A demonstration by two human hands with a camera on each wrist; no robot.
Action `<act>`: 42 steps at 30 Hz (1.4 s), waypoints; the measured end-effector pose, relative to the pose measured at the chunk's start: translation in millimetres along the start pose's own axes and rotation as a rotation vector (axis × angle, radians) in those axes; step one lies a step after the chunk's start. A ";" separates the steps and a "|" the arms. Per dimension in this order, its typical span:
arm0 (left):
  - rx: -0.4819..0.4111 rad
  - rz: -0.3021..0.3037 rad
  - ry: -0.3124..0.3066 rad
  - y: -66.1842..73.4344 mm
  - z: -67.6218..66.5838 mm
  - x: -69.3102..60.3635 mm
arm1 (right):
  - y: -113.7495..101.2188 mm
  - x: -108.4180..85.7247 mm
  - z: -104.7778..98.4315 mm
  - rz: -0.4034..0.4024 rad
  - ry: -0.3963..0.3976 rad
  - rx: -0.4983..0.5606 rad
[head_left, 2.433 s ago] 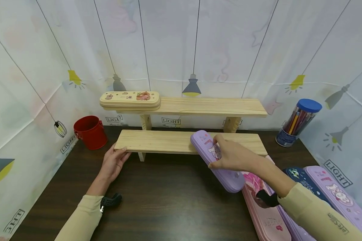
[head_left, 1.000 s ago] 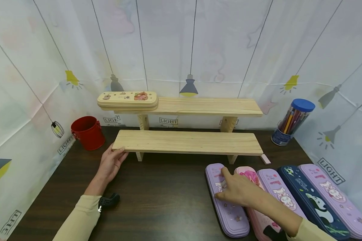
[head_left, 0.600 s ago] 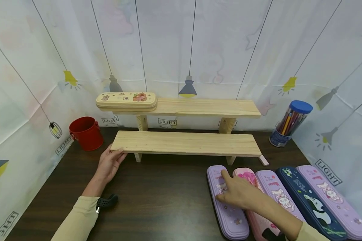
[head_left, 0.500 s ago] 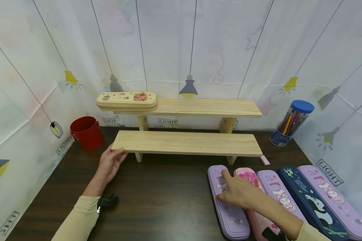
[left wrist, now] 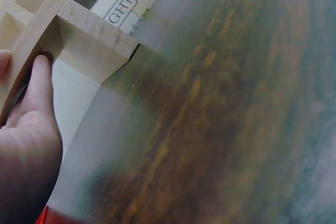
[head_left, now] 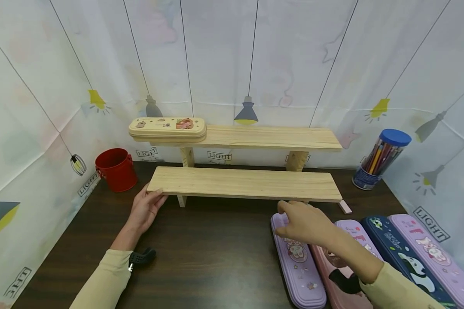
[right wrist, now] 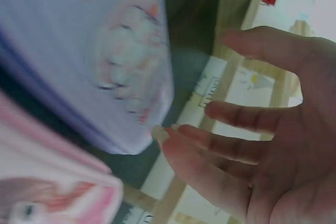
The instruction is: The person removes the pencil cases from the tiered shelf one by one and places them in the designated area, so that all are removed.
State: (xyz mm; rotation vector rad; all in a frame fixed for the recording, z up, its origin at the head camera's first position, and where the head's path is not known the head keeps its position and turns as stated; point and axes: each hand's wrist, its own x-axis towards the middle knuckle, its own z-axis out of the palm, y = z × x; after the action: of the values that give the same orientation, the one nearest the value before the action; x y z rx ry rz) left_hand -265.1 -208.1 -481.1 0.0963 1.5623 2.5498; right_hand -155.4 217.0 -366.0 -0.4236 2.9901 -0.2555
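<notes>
My left hand (head_left: 145, 210) grips the left end of the lower board of a two-tier wooden shelf (head_left: 239, 182); in the left wrist view the thumb (left wrist: 41, 87) presses against the board beside a support block. A purple pencil case (head_left: 303, 274) with a cartoon rabbit lies flat on the dark table, leftmost in a row. Over its far end hovers my right hand (head_left: 305, 221), hiding part of it. The right wrist view shows those fingers spread and relaxed, holding nothing, apart from the purple case (right wrist: 126, 51). On the upper board sits a cream pencil case (head_left: 166, 130).
Beside the purple case lie a pink case (head_left: 348, 296), another purple one (head_left: 355, 229), a navy panda case (head_left: 410, 262) and a lilac case (head_left: 433, 253). A red bucket (head_left: 117, 171) stands left, a jar of pencils (head_left: 380, 159) right. A small eraser-like block (head_left: 345, 207) lies by the shelf.
The purple pencil case, held over the lower board at first, was set down on the table at the row's left. My right hand let go and rose slightly. The left hand stayed on the shelf.
</notes>
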 end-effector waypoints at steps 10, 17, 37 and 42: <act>-0.001 0.010 0.004 -1.1 -1.6 0.8 | -30.3 43.5 -20.8 -0.105 0.138 0.026; -0.006 0.003 0.013 -3.0 -3.5 0.5 | -54.1 83.5 -34.1 -0.202 0.237 0.028; -0.018 0.020 0.018 -1.9 -2.8 3.2 | -109.6 194.0 -62.7 -0.442 0.577 -0.210; -0.016 0.003 0.035 -0.6 -2.1 3.9 | -125.2 211.5 -70.1 -0.391 0.574 -0.195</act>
State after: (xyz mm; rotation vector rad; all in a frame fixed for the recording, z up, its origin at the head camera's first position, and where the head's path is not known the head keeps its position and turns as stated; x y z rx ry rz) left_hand -269.2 -209.1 -482.7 0.0531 1.5543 2.5801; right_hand -333.4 48.9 -292.8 -1.1372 3.4719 -0.1301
